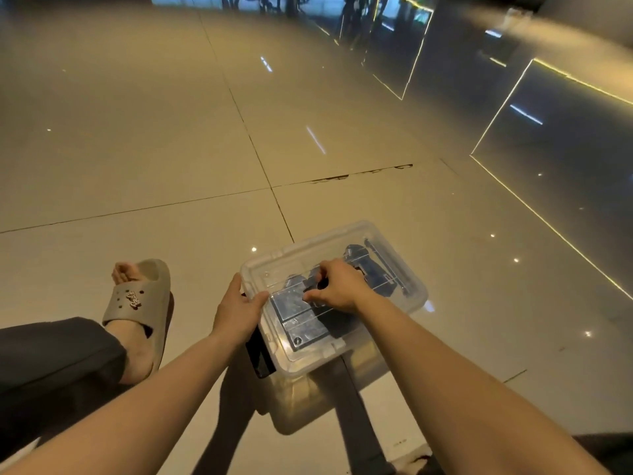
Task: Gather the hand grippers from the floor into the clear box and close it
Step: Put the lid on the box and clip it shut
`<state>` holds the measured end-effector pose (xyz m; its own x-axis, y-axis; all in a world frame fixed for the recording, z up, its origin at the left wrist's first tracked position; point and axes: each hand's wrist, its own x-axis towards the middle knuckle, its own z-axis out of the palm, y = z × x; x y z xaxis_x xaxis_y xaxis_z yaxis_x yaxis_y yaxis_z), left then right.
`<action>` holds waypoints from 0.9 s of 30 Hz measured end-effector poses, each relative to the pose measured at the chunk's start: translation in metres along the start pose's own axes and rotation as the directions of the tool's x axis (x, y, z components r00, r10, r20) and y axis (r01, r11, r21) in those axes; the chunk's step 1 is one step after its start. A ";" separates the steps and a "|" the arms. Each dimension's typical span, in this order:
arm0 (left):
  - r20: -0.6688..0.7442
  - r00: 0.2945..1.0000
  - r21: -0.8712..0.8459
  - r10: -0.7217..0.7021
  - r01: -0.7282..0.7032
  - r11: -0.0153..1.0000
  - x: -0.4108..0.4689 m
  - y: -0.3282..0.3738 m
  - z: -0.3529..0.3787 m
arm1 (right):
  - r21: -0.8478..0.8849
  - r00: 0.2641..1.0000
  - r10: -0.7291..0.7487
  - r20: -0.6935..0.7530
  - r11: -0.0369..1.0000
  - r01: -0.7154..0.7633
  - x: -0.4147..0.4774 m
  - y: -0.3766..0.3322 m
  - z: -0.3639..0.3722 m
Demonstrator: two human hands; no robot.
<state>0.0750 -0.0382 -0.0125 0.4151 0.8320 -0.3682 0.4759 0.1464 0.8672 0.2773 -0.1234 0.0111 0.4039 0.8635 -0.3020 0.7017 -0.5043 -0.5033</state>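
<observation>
Closing step, I judge: left hand [239, 311] clasps clear box [404, 289] at nine o'clock; right hand [337, 286] presses lid [291, 265], fingers curled, hand grippers [368, 267] inside. Next: latching.

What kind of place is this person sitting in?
Probably a gym or a similar indoor hall. The polished tile floor is wide, what look like exercise machines stand at the far end, and dark wall panels are edged with light strips.

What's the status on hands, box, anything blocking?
Left hand grips the near-left edge of the clear box. Right hand rests on the lid, lid on. Dark hand grippers inside. Nothing blocking.
</observation>
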 end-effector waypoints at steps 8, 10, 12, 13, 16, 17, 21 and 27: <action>-0.014 1.000 0.003 -0.008 0.008 1.000 0.008 0.000 0.005 | 0.166 0.943 0.115 -0.313 0.984 -0.065 0.003 0.035 -0.039; 0.010 1.000 0.019 -0.002 0.002 1.000 0.020 0.009 -0.001 | 0.032 0.871 0.218 -0.441 0.973 -0.227 0.001 0.064 -0.051; 0.026 1.000 0.070 0.008 -0.010 0.998 0.037 0.020 -0.010 | -0.002 0.827 0.338 -0.448 0.925 -0.379 -0.002 0.094 -0.055; 0.035 0.999 0.091 0.010 -0.013 0.996 0.046 0.025 -0.015 | 0.049 0.821 0.402 -0.406 0.906 -0.420 -0.003 0.104 -0.054; 0.023 1.000 0.117 0.003 -0.006 0.993 0.064 0.031 -0.025 | 0.369 0.813 0.543 -0.210 0.814 -0.449 -0.003 0.127 -0.039; -0.002 1.000 0.107 -0.005 0.005 0.994 0.064 0.031 -0.027 | 0.477 0.804 0.573 -0.155 0.757 -0.447 -0.003 0.130 -0.035; -0.024 0.961 -0.074 -0.277 0.275 0.959 0.052 0.006 -0.035 | 0.730 0.796 0.602 0.058 0.518 -0.445 -0.010 0.132 -0.035; 0.036 0.951 -0.157 -0.308 0.310 0.938 0.041 -0.001 -0.033 | 0.723 0.806 0.589 -0.058 0.582 -0.372 -0.008 0.135 -0.043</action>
<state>0.0660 0.0135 -0.0173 0.2754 0.7267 -0.6293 0.4532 0.4792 0.7517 0.3939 -0.1986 -0.0201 0.7729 0.3998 -0.4928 -0.1669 -0.6211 -0.7657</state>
